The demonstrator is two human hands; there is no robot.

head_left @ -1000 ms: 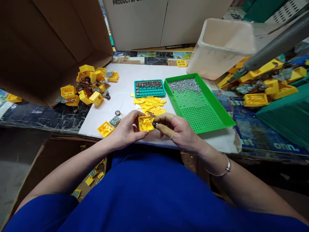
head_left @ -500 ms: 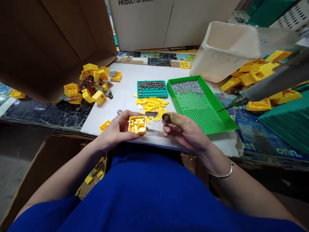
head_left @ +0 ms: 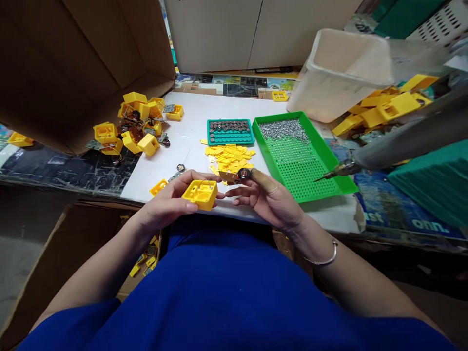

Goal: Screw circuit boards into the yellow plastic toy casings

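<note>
My left hand (head_left: pixel 164 202) grips a small yellow plastic housing (head_left: pixel 205 196), its open side tilted up, with thin wires at its top edge. Close to it on the right, my right hand (head_left: pixel 274 200) pinches a small round black speaker (head_left: pixel 243 174) with a copper-coloured centre. A tan cover sits on one digit of that hand. Beside the speaker is a brownish circuit board (head_left: pixel 227 176); whether the fingers also hold it is unclear. Behind the hands lies a heap of flat yellow pieces (head_left: pixel 232 157). Another yellow housing (head_left: pixel 159 187) lies partly behind my left hand.
A green tray (head_left: pixel 329 151) of screws stands right, with a power screwdriver (head_left: pixel 343 168) above it. Behind the yellow pieces is a teal tray (head_left: pixel 230 141) of round metal cells. Wired housings (head_left: pixel 148 145) are piled left by a cardboard box (head_left: pixel 91 53). A plastic bin (head_left: pixel 340 73) stands back right.
My right hand has moved left with the speaker, nearer the housing. The housing has tilted and shifted slightly left and down in my left hand. The brownish board now sits beside the speaker.
</note>
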